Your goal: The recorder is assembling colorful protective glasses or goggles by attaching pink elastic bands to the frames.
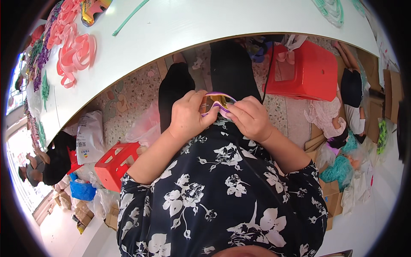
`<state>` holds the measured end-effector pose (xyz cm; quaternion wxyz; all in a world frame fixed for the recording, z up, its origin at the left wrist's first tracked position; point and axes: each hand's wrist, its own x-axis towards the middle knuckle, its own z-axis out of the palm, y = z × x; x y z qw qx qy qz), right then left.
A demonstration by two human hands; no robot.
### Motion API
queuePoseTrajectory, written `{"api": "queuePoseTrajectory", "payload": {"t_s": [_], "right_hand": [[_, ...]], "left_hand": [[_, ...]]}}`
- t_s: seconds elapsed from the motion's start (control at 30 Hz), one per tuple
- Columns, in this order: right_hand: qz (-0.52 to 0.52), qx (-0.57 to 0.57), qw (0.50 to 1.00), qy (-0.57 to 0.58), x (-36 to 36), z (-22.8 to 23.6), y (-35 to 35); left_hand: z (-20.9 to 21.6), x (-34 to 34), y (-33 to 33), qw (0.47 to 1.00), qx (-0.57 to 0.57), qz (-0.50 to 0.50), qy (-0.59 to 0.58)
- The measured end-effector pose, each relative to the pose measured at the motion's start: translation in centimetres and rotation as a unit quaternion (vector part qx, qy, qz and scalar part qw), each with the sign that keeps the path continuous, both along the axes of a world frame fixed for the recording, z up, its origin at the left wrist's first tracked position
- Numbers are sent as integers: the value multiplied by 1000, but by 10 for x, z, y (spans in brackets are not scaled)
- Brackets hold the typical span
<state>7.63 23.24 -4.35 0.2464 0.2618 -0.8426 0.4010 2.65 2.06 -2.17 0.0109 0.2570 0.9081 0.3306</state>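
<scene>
Above my lap I hold a pair of goggles (216,99) with a purple-and-white frame and a shiny amber-brown lens. At its left end my left hand (186,113) is closed on it, the thumb pressing near the nose notch. My right hand (252,118) pinches the other end between thumb and fingers, hiding that side of the frame. The nose notch shows between my two thumbs. Both forearms rest close to my body, with the goggles a little in front of my dark floral top.
A white table (184,19) curves across in front, bearing coiled pink straps (77,51), a green strap (128,18) and a shiny gold item (93,12). Red stools stand at right (308,70) and left (113,167). Other people sit at both sides among bags and cardboard boxes.
</scene>
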Motion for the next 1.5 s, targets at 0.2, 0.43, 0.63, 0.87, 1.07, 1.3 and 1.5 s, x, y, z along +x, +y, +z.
{"api": "queuePoseTrajectory", "payload": {"t_s": [0.2,0.43,0.63,0.87,1.07,1.3,1.5], "right_hand": [[23,-39,996,-71,-6,5,8],[46,-72,960,-265,-7,18,14],[47,-142,948,-282,-5,10,9],[66,-171,929,-320,-5,5,9],[57,-162,949,-265,1,-1,4],[23,-164,952,-259,7,-15,1],[1,-137,966,-219,-2,-8,3]], "left_hand": [[3,-2,-3,999,18,-3,35],[14,4,0,997,34,-53,34],[36,-2,-4,994,60,-80,35],[41,-9,-13,973,141,-174,62],[34,-6,-12,970,185,-160,-16],[20,-2,-17,978,114,-171,44],[23,-2,-4,993,1,-110,32]]}}
